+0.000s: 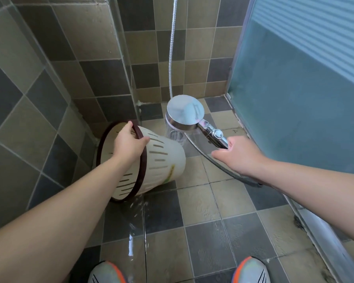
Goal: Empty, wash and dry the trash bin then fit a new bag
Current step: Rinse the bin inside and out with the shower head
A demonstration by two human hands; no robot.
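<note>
The trash bin point(151, 160) lies tipped on the wet floor tiles point(202, 231) at about ten o'clock from the shoes, mouth toward the person. The left hand point(129, 145) clamps its brown rim; the right hand point(239, 156) wraps the shower head point(185, 115) handle — spraying at the bin's base. Risks: runoff streams toward six o'clock, likely soaking the shoes point(108, 272) — or a slip.
</note>
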